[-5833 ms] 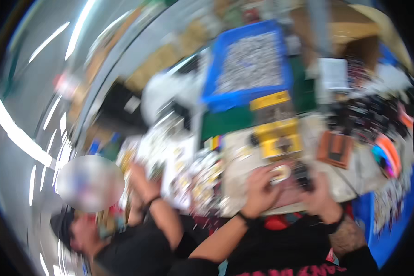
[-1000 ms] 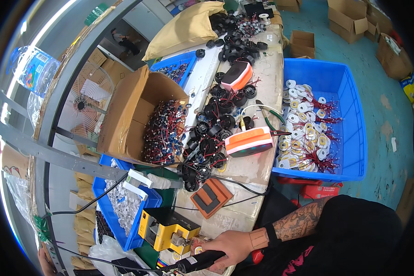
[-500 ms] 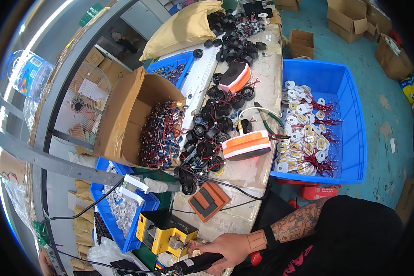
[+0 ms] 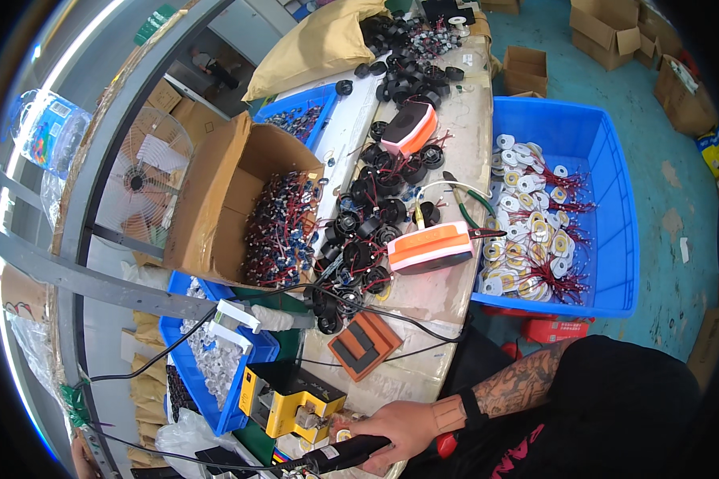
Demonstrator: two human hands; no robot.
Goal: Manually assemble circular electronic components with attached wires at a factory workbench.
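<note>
Down at the bottom edge of the bench (image 4: 423, 374), 1 black corded handheld tool (image 4: 347, 453) is lying at a slant in the right hand (image 4: 401, 431), fingers curled round it, so that hand's gripping for sure. Left hand is out of view, so can't tell what it's doing. Just past the right fingers you get a bit of 1 small white disc (image 4: 343, 436), mostly hidden, plus 1 yellow-and-black bench fixture (image 4: 295, 407) right beside it

Bit further out: 1 orange-brown square block (image 4: 365, 346) with a dark inlay, then 2 orange-sided boxy devices (image 4: 431, 247), one near, one farther up the bench. 1 pair of green-handled pliers (image 4: 469, 202) sits by the nearer one. Black round housings (image 4: 358, 254) are heaped alongside, way too many to count

Containers: 3 blue ones, i.e. 1 big bin (image 4: 607, 263) of white discs with red leads, 1 tray (image 4: 230, 419) of clear plastic bits, 1 tray (image 4: 327, 97) of small wired parts. Also 1 open cardboard box (image 4: 204, 211) full of wired boards, 1 tan sack (image 4: 315, 52), 1 fan (image 4: 140, 180) and 1 clear bottle (image 4: 52, 132) off left
</note>
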